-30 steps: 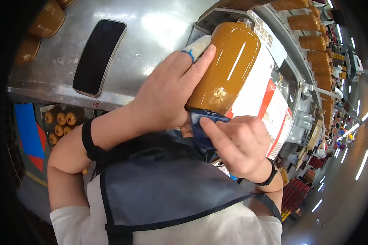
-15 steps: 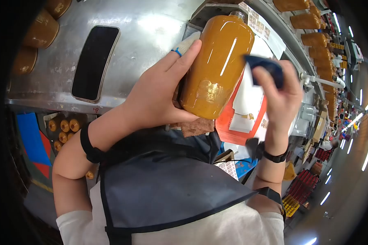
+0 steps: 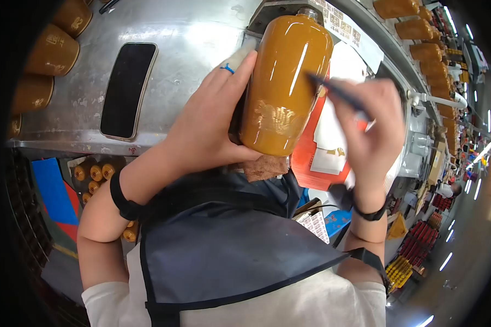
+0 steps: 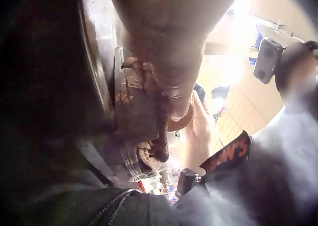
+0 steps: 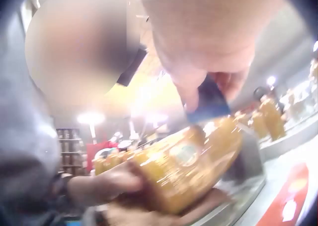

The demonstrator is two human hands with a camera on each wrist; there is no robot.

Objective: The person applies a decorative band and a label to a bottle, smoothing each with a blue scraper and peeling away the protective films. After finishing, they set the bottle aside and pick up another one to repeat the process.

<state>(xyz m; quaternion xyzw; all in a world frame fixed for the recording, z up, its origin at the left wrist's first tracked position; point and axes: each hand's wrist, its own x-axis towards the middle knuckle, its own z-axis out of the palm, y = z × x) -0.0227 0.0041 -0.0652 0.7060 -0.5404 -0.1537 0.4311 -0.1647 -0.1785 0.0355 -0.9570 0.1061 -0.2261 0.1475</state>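
A glossy amber-brown bottle [image 3: 289,82] with a gold emblem near its base lies tilted over the workbench, its clear neck pointing away. My left hand [image 3: 207,111] grips it from the left, thumb at the base; a pale fabric cover with a blue edge wraps one finger. My right hand [image 3: 373,117] pinches a flat dark blue piece [image 3: 346,101], blurred by motion, whose edge overlaps the bottle's right side in the head view. In the right wrist view the blue piece [image 5: 211,101] sits close over the bottle [image 5: 184,166]. A brown block [image 3: 266,168] shows below the base.
A black phone [image 3: 128,90] lies on the metal bench [image 3: 172,71]. Amber bottles [image 3: 52,49] stand at the left, and several more [image 3: 420,32] line the right. Red and white paper [image 3: 322,152] lies beside the held bottle; label sheets [image 3: 343,24] lie behind it.
My right hand has brought the blue piece from the bottle's base up to its right side. The bottle, still in my left hand, has turned so its emblem shows more fully.
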